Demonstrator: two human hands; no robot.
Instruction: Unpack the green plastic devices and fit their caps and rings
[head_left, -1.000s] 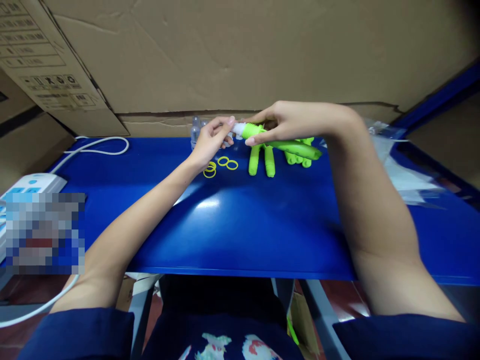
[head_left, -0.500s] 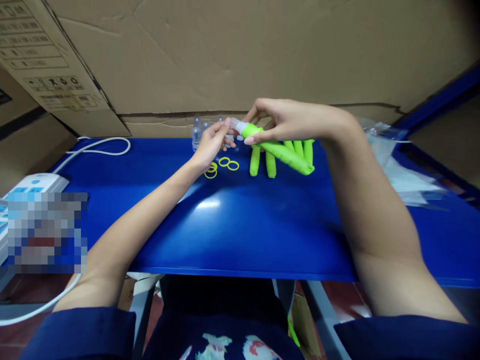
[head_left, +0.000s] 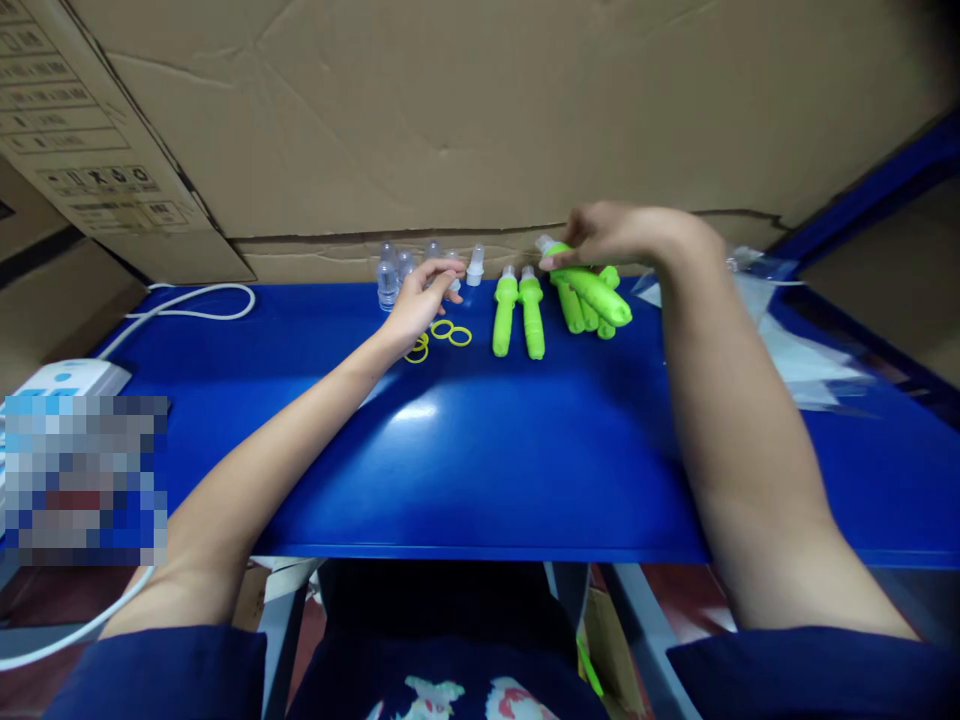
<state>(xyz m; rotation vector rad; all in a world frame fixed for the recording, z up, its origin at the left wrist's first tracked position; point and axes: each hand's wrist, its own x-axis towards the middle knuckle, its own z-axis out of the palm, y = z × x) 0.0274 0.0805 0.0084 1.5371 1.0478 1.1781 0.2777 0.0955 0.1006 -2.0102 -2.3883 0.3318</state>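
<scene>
Blue tabletop [head_left: 480,470] stretches from hands [head_left: 424,302] [head_left: 615,235] and held tube [head_left: 596,294] to near edge [head_left: 480,553].

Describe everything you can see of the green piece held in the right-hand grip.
The green piece is a long, slim, lime-coloured body, plastic-looking, with a pale, translucent tip. The right-hand grip holds it near that tip. It slants, tip up and left, over other green pieces; whether it touches them is unclear.

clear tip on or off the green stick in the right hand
On: the clear tip juts from one end of the green stick, beside the right hand.
</scene>
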